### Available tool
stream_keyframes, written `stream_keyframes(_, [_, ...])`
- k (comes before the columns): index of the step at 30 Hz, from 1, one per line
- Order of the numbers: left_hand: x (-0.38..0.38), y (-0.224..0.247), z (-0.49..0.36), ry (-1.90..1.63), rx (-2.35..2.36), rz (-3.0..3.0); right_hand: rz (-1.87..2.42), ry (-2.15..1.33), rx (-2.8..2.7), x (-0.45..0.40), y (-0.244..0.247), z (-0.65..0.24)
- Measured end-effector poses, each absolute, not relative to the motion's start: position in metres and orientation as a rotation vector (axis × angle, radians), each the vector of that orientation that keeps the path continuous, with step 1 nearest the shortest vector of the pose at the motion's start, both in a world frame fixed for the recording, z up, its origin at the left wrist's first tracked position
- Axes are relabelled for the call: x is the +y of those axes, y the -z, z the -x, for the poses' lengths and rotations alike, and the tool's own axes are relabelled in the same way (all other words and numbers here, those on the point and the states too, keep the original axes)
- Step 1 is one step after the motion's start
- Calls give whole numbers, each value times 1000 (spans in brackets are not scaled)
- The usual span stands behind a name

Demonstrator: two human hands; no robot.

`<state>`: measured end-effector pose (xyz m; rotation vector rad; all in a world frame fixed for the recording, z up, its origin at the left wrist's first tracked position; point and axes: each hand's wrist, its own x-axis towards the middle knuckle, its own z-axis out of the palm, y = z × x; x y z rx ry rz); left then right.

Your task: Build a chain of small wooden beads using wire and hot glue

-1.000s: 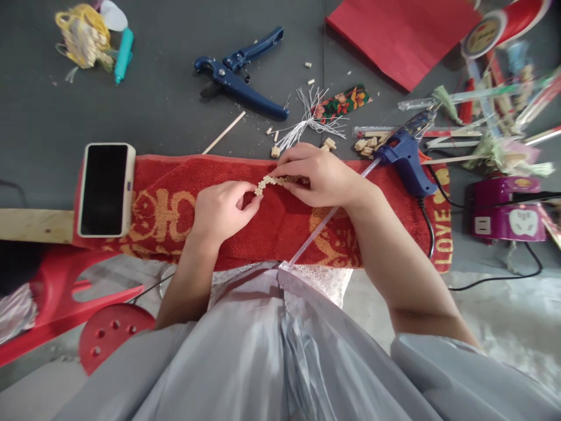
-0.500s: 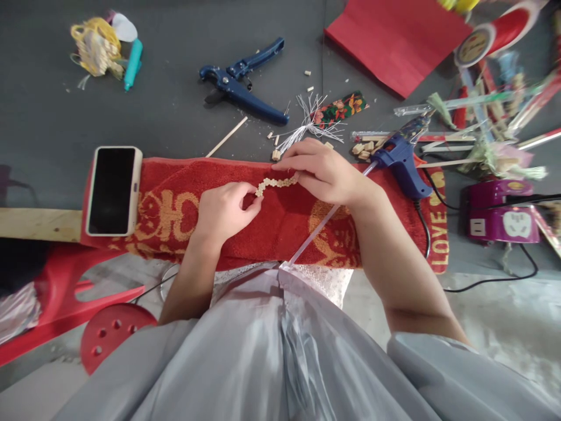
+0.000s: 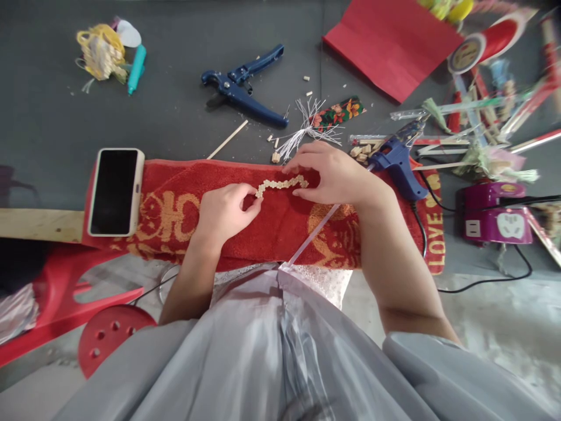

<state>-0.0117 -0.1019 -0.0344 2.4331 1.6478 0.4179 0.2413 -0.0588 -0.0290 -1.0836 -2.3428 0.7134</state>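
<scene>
A wavy strip of small pale wooden pieces (image 3: 280,184) lies over the red towel (image 3: 175,175) in a low arch. The thumb and forefinger of my left hand (image 3: 228,213) pinch its left end. My right hand (image 3: 335,175) hovers at the other end, its thumb and fingers spread around the strip with a gap between them. A clear glue stick (image 3: 313,237) slants beneath my right wrist, running up to the blue glue gun (image 3: 401,166), which rests at the towel's right side.
Blue cutters (image 3: 245,88) lie open behind the towel, near white wires (image 3: 302,134) and a thin stick (image 3: 228,139). A phone (image 3: 114,192) sits at left. Red paper (image 3: 390,47), a ribbon spool (image 3: 486,44) and a purple power socket (image 3: 495,213) with cables crowd the right.
My right hand's fingers have spread apart and moved slightly right, uncovering the strip's right end. My left hand keeps its pinch. The view has shifted a little.
</scene>
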Motion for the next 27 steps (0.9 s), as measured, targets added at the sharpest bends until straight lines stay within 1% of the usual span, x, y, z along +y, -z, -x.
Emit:
stream_keyframes(11, [-103, 36, 13, -469, 1638, -2467, 1077, -659, -2357, -59, 26, -248])
stream_keyframes(27, [-102, 36, 12, -473, 1631, -2473, 1014, -669, -2392, -59, 25, -248])
